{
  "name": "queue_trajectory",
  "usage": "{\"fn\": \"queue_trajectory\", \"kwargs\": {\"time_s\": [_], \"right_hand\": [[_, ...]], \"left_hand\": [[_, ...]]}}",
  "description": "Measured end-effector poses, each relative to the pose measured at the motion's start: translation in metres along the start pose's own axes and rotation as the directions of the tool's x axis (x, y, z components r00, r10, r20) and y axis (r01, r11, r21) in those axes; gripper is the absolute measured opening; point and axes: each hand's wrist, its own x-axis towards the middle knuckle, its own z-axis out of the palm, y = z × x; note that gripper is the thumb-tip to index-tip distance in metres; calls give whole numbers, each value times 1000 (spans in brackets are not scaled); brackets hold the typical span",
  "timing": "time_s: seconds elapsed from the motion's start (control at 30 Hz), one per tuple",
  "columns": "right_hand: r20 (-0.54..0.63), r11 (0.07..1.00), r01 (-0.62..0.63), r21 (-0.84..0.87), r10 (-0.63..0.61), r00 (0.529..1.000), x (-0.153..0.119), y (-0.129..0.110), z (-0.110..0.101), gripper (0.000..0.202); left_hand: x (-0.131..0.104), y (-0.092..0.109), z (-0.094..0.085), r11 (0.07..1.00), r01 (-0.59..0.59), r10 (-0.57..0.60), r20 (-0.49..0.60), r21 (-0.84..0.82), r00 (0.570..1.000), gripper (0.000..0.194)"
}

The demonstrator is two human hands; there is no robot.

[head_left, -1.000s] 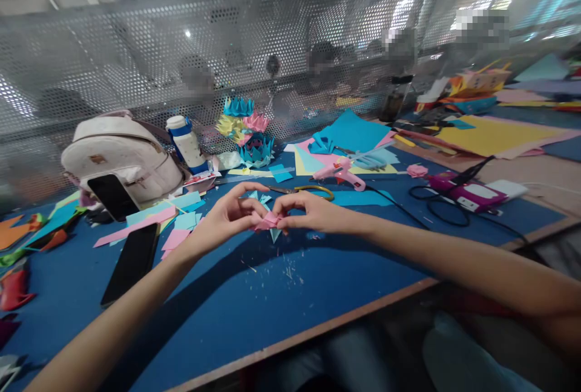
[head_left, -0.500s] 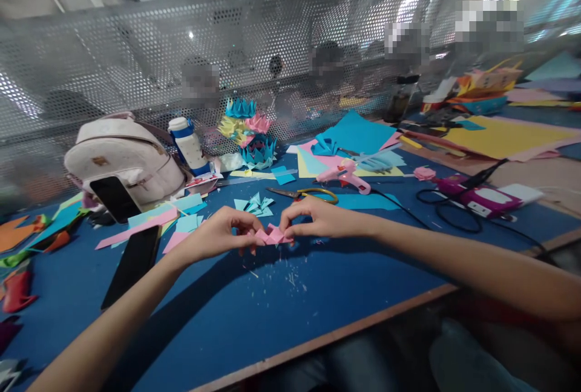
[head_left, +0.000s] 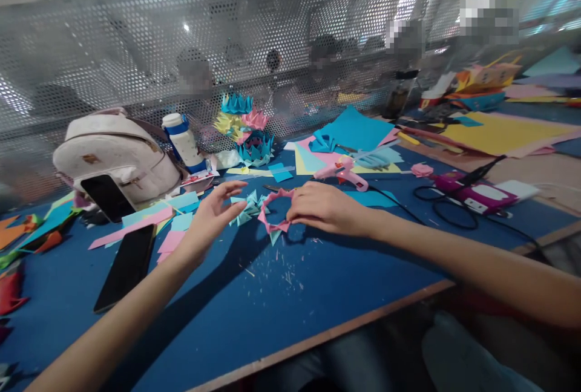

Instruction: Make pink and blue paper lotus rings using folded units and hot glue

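A ring of folded pink paper (head_left: 264,218) with pointed edges is held up at the centre, tilted so its opening shows. My right hand (head_left: 324,207) pinches its right side. To the left, my left hand (head_left: 211,216) has its fingers apart and touches nothing that I can make out. Between the hands, light blue folded pieces (head_left: 247,207) lie on the table, and one light blue point shows under the ring. Scissors (head_left: 275,188) lie behind, partly hidden by the ring and my right hand.
A pink glue gun (head_left: 338,169) with a black cable lies behind my right hand. A phone (head_left: 124,268) lies at left, near a white backpack (head_left: 115,150) and a bottle (head_left: 184,141). Paper lotus shapes (head_left: 256,149) stand at the back. Paper scraps dot the blue table (head_left: 236,325).
My left hand has let go of the pink paper, moved left and opened. The ring is now turned so its round opening shows, still in my right hand.
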Motion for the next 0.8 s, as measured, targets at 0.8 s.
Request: {"fn": "queue_trajectory", "kwargs": {"time_s": [0.8], "right_hand": [[-213,614,-789,-22,768,604,-99,32,-30,30]], "left_hand": [[-45,-45,-10,914,256,-190,225,-315,956,10]]}}
